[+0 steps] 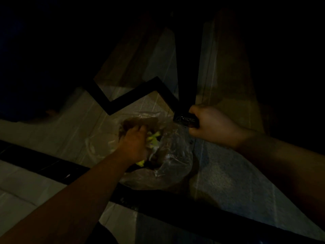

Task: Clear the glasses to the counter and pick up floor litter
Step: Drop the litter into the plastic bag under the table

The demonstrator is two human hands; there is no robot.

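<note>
Very dim, grainy view, black corners, faint light on the central floor tiles [73,131], soft motion blur.

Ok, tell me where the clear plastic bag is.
The clear plastic bag lies on the tiled floor, centre of the head view, under the left hand.

Dim room, pale tiled floor [73,127], black metal furniture frame [133,95].

Floor [73,131]: pale tiles, dimly lit.
Black frame [130,95]: zigzag metal bar, standing above the floor.
Dark post [187,71]: upright, just beside the frame.
Black bar [175,208]: crossing the foreground diagonally.
</note>
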